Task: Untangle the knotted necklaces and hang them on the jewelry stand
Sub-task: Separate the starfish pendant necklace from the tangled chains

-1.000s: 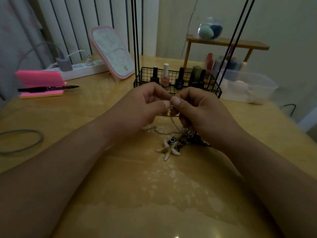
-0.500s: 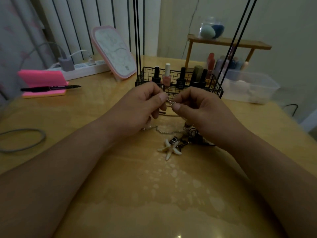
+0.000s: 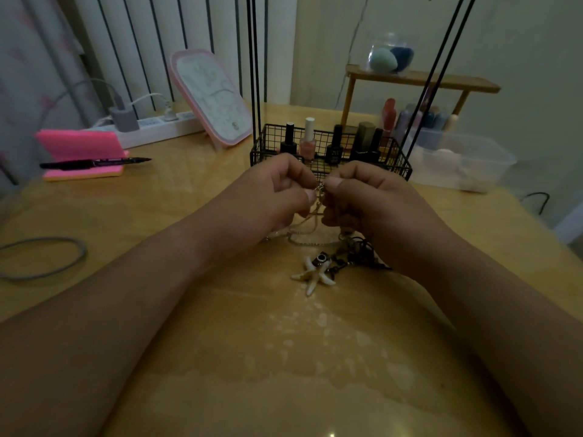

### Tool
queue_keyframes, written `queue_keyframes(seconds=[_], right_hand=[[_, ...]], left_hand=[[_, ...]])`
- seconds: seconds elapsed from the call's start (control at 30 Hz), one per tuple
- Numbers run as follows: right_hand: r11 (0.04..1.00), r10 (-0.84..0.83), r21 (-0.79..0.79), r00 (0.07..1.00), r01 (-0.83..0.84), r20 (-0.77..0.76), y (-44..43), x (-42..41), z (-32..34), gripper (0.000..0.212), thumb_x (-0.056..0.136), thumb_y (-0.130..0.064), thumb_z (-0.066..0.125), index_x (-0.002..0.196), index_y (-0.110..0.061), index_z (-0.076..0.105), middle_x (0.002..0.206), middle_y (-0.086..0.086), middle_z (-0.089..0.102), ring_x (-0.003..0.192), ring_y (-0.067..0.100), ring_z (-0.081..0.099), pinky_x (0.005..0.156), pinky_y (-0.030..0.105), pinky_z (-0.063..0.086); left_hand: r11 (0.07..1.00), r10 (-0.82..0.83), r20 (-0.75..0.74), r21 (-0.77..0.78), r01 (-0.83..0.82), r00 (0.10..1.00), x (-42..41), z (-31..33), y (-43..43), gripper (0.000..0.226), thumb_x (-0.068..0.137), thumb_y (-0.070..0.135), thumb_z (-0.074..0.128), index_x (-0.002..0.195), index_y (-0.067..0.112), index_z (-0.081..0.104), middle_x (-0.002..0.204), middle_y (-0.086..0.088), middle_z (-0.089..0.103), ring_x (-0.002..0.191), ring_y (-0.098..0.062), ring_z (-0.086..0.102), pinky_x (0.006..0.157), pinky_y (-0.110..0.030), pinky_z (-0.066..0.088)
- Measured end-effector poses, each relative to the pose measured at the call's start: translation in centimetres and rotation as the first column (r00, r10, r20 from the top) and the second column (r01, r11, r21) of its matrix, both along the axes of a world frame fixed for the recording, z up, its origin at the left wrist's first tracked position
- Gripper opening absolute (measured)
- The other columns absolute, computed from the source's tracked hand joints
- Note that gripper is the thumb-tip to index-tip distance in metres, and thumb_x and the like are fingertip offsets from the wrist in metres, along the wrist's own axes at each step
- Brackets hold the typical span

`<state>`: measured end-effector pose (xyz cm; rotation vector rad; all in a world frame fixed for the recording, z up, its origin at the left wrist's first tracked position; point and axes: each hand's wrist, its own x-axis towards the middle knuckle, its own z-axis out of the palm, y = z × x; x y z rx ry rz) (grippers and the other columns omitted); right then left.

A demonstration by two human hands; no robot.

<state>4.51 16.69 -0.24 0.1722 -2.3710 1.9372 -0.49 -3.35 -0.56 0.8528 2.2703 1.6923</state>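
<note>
Left hand (image 3: 271, 193) and right hand (image 3: 372, 197) both curled, fingers pinching silver chain (image 3: 320, 188) at clasp, held above tabletop (image 3: 220, 357). Rest of necklace tangle (image 3: 331, 260) lies below on tabletop, starfish pendant (image 3: 310, 274) nearest. Jewelry stand (image 3: 331, 152) just behind hands.

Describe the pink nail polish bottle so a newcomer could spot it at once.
Find the black wire basket at the foot of the jewelry stand, mid-table. In its row of small bottles, the pink nail polish bottle stands second from left. It alone has a pale pink body and white cap; the two beside it are dark, black-capped.
</note>
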Motion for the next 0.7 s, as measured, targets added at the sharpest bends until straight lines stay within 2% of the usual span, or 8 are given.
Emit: queue_keyframes(seconds=[0.1,0.2,0.27,0.33,0.4,0.5,0.6,0.7], right_hand=[[0.996,0.023,-0.082,0.999,-0.020,0.040,-0.13,0.04,0.19,0.011,0.102,-0.020,0.063,0.093,-0.013,0.067,0.075,0.001,0.065,0.069,0.017,0.064,0.075,0.034,0.058],[0.989,0.057,-0.142,0.994,-0.043,0.091,-0.24,0.20,0.37,0.014,0.104,-0.023,0.059,0.094,-0.013,0.062,0.065,-0.002,0.051,0.056,0.013,0.046,0.055,0.027,0.047],[0.989,0.066,-0.143,0.992,-0.050,0.112,-0.05,0.18,0.55,0.018,0.107,-0.026,0.053,0.095,-0.015,0.061,0.065,-0.001,0.046,0.053,0.013,0.033,0.049,0.026,0.029],[0.989,0.065,-0.141,0.992,-0.049,0.112,0.25,0.09,0.72,0.021,0.108,-0.025,0.049,0.097,-0.014,0.063,0.065,0.000,0.044,0.053,0.014,0.028,0.050,0.030,0.020],[0.990,0.060,-0.132,0.994,-0.048,0.091,0.45,0.11,0.88,0.018,0.107,-0.019,0.050,0.098,-0.013,0.064,0.065,0.000,0.041,0.053,0.013,0.028,0.047,0.026,0.022],[0.997,0.066,-0.050,0.997,-0.064,0.043,0.45,0.31,0.97,0.009,0.102,-0.014,0.057,0.098,-0.012,0.065,0.062,-0.002,0.038,0.050,0.011,0.030,0.045,0.021,0.028],[0.998,0.052,0.037,0.999,-0.052,-0.006,0.37,0.38,0.91,0.006,0.099,-0.018,0.065,0.095,-0.014,0.069,0.060,0.000,0.039,0.049,0.012,0.030,0.045,0.023,0.028],[0.999,0.012,0.050,0.999,-0.010,-0.038,0.30,0.42,0.87,0.009,0.099,-0.021,0.066,0.098,-0.013,0.071,0.063,0.004,0.039,0.050,0.013,0.031,0.045,0.021,0.032]], left_hand=[[0.999,-0.011,-0.085,-0.038,0.008,0.996,-0.08,-0.10,-0.03,0.005,0.101,0.018,0.065,0.105,0.017,0.067,0.065,0.013,0.055,0.053,0.001,0.044,0.051,-0.013,0.037],[1.000,-0.016,-0.091,-0.020,0.014,0.996,0.04,0.05,0.01,0.007,0.103,0.013,0.062,0.102,0.012,0.068,0.059,0.018,0.054,0.048,0.003,0.046,0.049,-0.009,0.037],[1.000,-0.005,-0.078,0.015,0.006,0.997,0.08,0.21,-0.08,0.009,0.103,0.012,0.060,0.100,0.012,0.069,0.061,0.015,0.054,0.049,-0.001,0.041,0.050,-0.013,0.034],[0.999,0.005,-0.056,0.050,-0.003,0.998,0.07,0.34,-0.19,0.010,0.102,0.012,0.061,0.100,0.014,0.070,0.061,0.009,0.050,0.052,-0.010,0.034,0.049,-0.024,0.027],[0.996,0.008,-0.022,0.084,-0.006,1.000,0.02,0.40,-0.25,0.010,0.102,0.011,0.060,0.103,0.014,0.069,0.058,0.006,0.046,0.051,-0.013,0.029,0.048,-0.030,0.022],[0.994,-0.009,0.012,0.105,0.008,1.000,-0.04,0.42,-0.18,0.010,0.102,0.007,0.057,0.099,0.011,0.066,0.055,0.006,0.044,0.049,-0.013,0.029,0.047,-0.030,0.022],[0.989,-0.056,0.045,0.140,0.049,0.997,-0.23,0.36,-0.20,0.012,0.101,0.003,0.055,0.098,0.009,0.064,0.052,0.009,0.043,0.046,-0.010,0.029,0.045,-0.025,0.023],[0.991,-0.059,0.034,0.120,0.054,0.998,-0.18,0.31,-0.24,0.006,0.100,0.006,0.060,0.100,0.008,0.066,0.055,0.005,0.043,0.047,-0.011,0.029,0.045,-0.025,0.023]])
